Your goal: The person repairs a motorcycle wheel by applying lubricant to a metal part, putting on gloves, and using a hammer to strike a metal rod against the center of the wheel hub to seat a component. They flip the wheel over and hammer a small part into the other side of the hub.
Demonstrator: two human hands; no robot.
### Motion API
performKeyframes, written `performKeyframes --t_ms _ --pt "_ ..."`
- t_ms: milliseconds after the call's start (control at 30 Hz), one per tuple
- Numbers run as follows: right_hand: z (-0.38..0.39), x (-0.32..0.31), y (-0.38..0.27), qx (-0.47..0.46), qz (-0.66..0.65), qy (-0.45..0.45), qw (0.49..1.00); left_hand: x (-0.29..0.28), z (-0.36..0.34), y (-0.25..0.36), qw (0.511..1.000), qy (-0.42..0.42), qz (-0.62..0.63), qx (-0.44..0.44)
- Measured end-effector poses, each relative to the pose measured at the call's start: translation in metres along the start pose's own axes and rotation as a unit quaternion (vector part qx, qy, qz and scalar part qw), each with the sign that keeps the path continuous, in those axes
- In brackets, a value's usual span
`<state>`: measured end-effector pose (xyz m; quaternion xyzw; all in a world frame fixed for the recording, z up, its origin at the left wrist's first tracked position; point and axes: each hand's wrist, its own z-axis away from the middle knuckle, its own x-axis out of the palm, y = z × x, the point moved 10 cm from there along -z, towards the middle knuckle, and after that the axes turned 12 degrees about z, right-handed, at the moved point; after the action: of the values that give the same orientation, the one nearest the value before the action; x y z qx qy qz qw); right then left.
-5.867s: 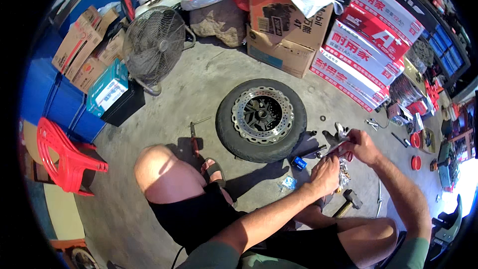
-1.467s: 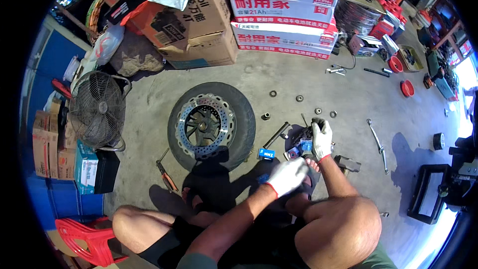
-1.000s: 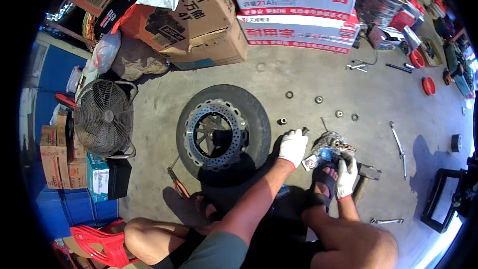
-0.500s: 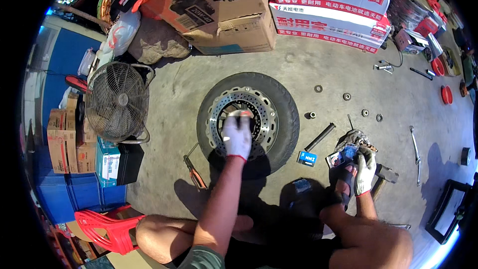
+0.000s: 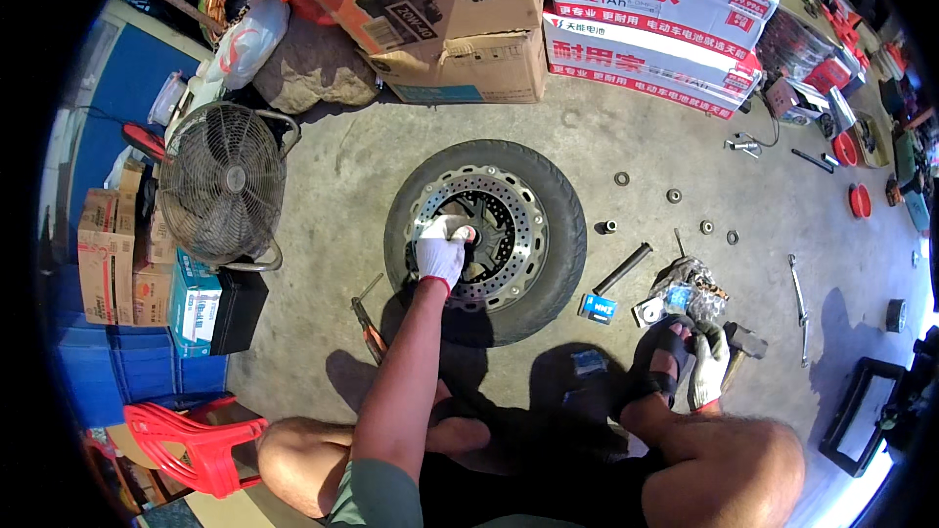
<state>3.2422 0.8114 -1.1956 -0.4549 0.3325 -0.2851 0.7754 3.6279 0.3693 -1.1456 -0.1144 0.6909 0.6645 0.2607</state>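
My left hand (image 5: 440, 252), in a white glove, is closed over the hub of the motorcycle wheel (image 5: 553, 254), on something small and partly reddish that I cannot make out. The wheel lies flat, its drilled brake disc (image 5: 528, 231) facing up. My right hand (image 5: 707, 364), also gloved, is curled low beside my sandaled foot and the hammer (image 5: 745, 340); what it holds is hidden. Right of the wheel lie a dark tube (image 5: 622, 268), a small blue box (image 5: 598, 308), a crumpled bag of parts (image 5: 690, 288) and several small rings (image 5: 673, 197).
A metal fan (image 5: 220, 191) and boxes (image 5: 196, 303) stand left, above a red plastic chair (image 5: 196, 440). Cardboard and battery boxes (image 5: 450, 78) are stacked behind. Pliers (image 5: 370, 332) lie beside the wheel; a long wrench (image 5: 799, 303) and a black frame (image 5: 861, 411) lie at right.
Both hands, bare in the oldest frame, now wear gloves. My left hand has moved left from the small parts onto the wheel's hub; my right hand has dropped lower beside my foot.
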Motion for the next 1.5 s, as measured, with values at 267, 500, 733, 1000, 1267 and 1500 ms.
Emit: performKeyframes --t_ms 267,500,733,1000,1267,1500 --pt "0.018 -0.013 0.004 -0.014 -0.007 0.029 0.999 0.004 -0.005 -0.015 0.999 -0.021 0.012 -0.042" --pt "0.020 -0.023 -0.001 -0.025 -0.001 0.051 0.998 0.002 -0.013 -0.009 0.998 -0.044 -0.044 -0.017" --pt "0.035 -0.107 0.013 -0.048 0.001 0.180 0.982 -0.007 -0.004 0.010 0.999 -0.012 -0.038 -0.034" --pt "0.084 -0.196 0.117 0.162 0.473 0.235 0.834 0.001 0.014 -0.005 0.999 -0.026 0.016 -0.011" --pt "0.058 -0.149 0.127 0.160 0.478 0.187 0.843 -0.009 -0.005 0.023 0.994 -0.083 -0.061 0.023" --pt "0.008 -0.210 0.102 0.126 0.325 0.146 0.926 -0.100 -0.040 0.143 0.906 -0.166 -0.364 0.136"
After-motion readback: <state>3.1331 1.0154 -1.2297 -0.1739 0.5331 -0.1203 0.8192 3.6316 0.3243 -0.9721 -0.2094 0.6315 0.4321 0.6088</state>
